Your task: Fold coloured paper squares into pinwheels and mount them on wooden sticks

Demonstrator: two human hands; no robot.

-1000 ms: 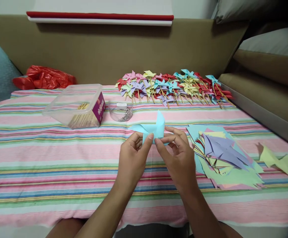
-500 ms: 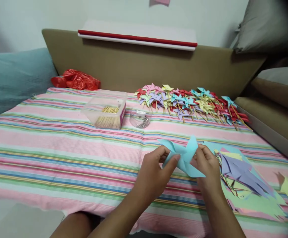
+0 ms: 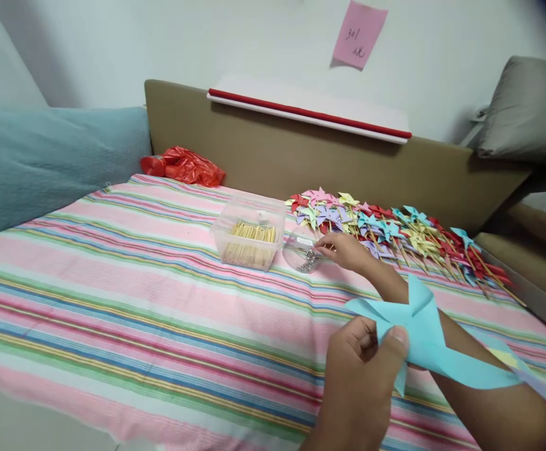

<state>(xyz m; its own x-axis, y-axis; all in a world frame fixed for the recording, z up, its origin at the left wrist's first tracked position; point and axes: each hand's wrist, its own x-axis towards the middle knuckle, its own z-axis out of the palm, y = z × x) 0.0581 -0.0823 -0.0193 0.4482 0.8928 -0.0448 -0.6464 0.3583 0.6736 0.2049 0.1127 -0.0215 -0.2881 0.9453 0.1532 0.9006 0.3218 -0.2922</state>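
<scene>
Pink paper note (image 3: 360, 34) reads "301", second handwritten line unclear. Left hand (image 3: 357, 382) pinches folded light-blue paper pinwheel (image 3: 418, 329) near centre, above striped cloth (image 3: 160, 313). Right hand (image 3: 348, 250) at clear round tub (image 3: 292, 258) of small metal pieces (image 3: 309, 258); cannot tell if fingers grip any. Beside tub, translucent plastic box (image 3: 242, 210) of thin sticks (image 3: 254, 232).

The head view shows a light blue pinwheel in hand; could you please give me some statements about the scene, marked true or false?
1. The left hand holds the light blue pinwheel. True.
2. The clear box contains sticks. True.
3. The right hand is over the clear box. False: it is at the round container.
4. The red bag lies on the pinwheel pile. False: it lies beside the teal cushion.
5. The paper on the wall is pink. True.
</scene>
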